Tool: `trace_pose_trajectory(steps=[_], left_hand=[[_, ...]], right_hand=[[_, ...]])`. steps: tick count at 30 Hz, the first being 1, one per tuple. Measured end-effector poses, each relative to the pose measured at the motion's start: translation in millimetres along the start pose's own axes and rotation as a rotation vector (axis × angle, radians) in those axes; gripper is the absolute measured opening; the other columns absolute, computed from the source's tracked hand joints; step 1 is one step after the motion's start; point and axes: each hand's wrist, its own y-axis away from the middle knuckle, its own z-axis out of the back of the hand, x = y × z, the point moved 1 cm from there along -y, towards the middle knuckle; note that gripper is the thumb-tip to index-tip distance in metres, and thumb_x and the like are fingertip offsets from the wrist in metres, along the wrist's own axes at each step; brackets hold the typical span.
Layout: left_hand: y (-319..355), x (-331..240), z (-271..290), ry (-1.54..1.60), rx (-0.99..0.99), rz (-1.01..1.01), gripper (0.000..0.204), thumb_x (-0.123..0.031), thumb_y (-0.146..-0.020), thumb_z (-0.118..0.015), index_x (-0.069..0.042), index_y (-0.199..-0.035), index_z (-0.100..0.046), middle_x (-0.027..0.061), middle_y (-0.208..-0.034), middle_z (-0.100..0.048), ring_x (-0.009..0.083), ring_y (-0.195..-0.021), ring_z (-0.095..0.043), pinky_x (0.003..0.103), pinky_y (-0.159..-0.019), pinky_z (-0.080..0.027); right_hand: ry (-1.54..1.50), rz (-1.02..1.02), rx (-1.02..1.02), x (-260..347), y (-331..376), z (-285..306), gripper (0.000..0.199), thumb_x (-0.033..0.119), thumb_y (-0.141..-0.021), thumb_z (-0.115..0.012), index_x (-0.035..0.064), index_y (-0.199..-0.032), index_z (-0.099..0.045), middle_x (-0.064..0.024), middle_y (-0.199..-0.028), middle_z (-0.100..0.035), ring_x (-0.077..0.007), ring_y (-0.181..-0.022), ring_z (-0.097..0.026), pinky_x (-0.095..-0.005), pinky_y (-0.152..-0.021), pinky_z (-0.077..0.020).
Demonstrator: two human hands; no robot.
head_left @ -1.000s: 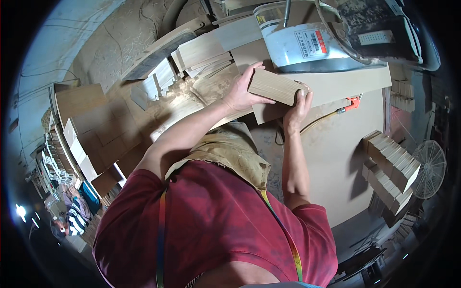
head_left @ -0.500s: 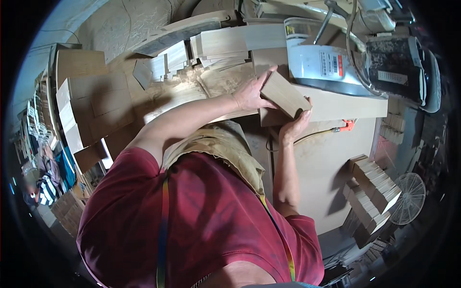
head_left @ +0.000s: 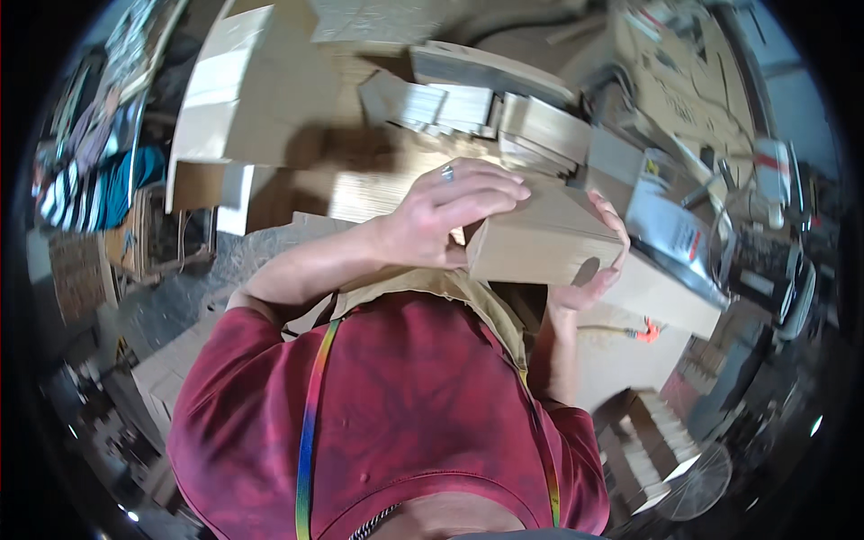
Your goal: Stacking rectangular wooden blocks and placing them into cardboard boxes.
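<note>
Held up close in front of my chest is a pale wooden block (head_left: 540, 247), broad and thick with smooth flat faces. My left hand (head_left: 445, 202), with a ring on one finger, grips its left end, fingers over the top edge and thumb low. At the other end my right hand (head_left: 601, 261) wraps round the block, fingers up its far side and thumb at the lower corner. The palms and part of the block's ends are hidden. Just beyond lie thin pale boards (head_left: 544, 130), loosely stacked on the dusty worktop.
A large cardboard box (head_left: 279, 99) stands at the left. To the right are a bluish plastic container (head_left: 666, 220), an orange-tipped air hose (head_left: 646, 331), stacked wood pieces (head_left: 643, 450) and a round fan (head_left: 702, 486). Farther left, a person in striped clothing (head_left: 81, 198) is visible.
My view has swung to the right. The wooden block has come closer to my chest and turned, showing a thick side face. Both hands still hold it, the left now farther over its top.
</note>
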Motion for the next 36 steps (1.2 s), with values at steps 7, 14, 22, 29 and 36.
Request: trace_pose_trajectory(steps=[7, 14, 22, 29, 36], left_hand=[[37, -34, 65, -0.511, -0.16, 0.137, 0.058, -0.024, -0.074, -0.087, -0.004, -0.125, -0.068, 0.0106, -0.114, -0.077, 0.0287, -0.097, -0.073, 0.039, -0.087, -0.057], [88, -52, 95, -0.561, -0.115, 0.637, 0.066, -0.021, -0.07, -0.091, -0.006, -0.13, -0.068, 0.0115, -0.114, -0.076, 0.0278, -0.095, -0.072, 0.039, -0.086, -0.057], [169, -82, 140, -0.245, -0.631, 1.108, 0.075, -0.017, -0.073, -0.098, -0.007, -0.141, -0.066, 0.0157, -0.116, -0.075, 0.0276, -0.102, -0.073, 0.039, -0.096, -0.061], [270, -77, 85, 0.1, -1.083, 1.599, 0.045, -0.035, -0.107, -0.072, 0.007, -0.123, -0.067, 0.0151, -0.109, -0.074, 0.0205, -0.097, -0.073, 0.031, -0.093, -0.062], [299, 5, 44, 0.708, -1.308, 1.148, 0.044, -0.043, -0.112, -0.062, 0.001, -0.108, -0.065, 0.0063, -0.091, -0.062, 0.0126, -0.079, -0.06, 0.024, -0.073, -0.052]], right_hand=[[0.431, 0.533, 0.803, 38, -82, -79, 0.072, 0.052, -0.089, -0.076, -0.0006, -0.137, -0.059, -0.0177, -0.132, -0.067, -0.0369, -0.122, -0.063, -0.0528, -0.11, -0.0482], [0.315, 0.179, 1.501, -27, -54, -162, 0.075, 0.02, -0.069, -0.085, 0.0004, -0.137, -0.059, -0.0179, -0.123, -0.068, -0.0391, -0.11, -0.065, -0.0458, -0.099, -0.0533], [-0.067, -0.643, 1.776, -76, 14, -246, 0.05, 0.017, -0.082, -0.082, -0.0045, -0.122, -0.061, -0.0144, -0.111, -0.07, -0.0247, -0.095, -0.07, -0.0343, -0.088, -0.0566], [-0.435, -1.294, 1.175, -158, 82, -234, 0.039, 0.019, -0.098, -0.077, -0.007, -0.124, -0.066, -0.014, -0.116, -0.072, -0.0175, -0.104, -0.069, -0.0333, -0.091, -0.0572], [-0.46, -1.337, 0.939, -167, 98, -257, 0.041, 0.024, -0.108, -0.067, -0.0111, -0.129, -0.065, -0.0157, -0.121, -0.07, -0.0205, -0.109, -0.067, -0.042, -0.104, -0.0546]])
